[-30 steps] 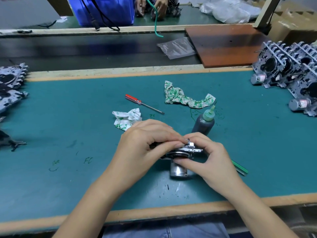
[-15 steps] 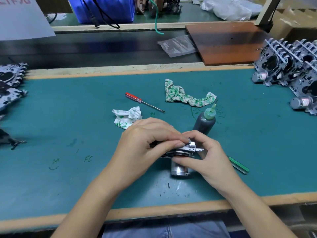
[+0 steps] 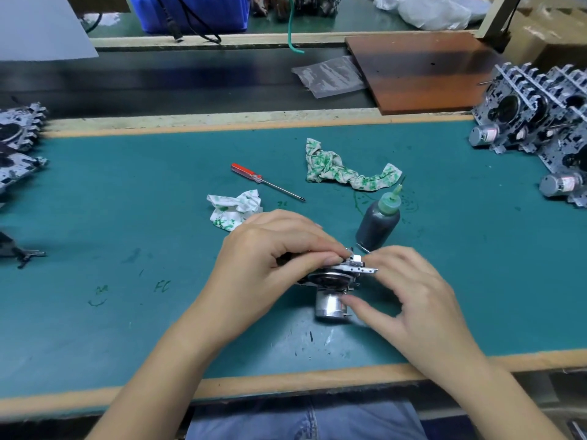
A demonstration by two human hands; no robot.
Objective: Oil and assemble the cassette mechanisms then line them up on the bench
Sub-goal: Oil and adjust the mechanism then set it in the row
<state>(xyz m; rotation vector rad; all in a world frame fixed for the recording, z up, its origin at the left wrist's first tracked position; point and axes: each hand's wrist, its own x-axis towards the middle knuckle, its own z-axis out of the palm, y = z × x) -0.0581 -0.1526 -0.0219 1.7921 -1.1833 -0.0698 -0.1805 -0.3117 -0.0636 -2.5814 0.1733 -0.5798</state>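
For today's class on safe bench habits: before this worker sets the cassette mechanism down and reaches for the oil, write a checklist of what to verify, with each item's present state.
1. Left hand grips the cassette mechanism: ok.
2. Right hand steadies it, a fingertip by the silver motor: ok.
3. Oil bottle upright, nozzle on, just beyond the hands: ok.
4. Oil already applied to this unit: cannot tell.
5. Red-handled screwdriver and crumpled cloth lie apart from the hands: ok.
6. Lined-up mechanisms at the far right stand in a row: ok; room for one more: cannot tell.
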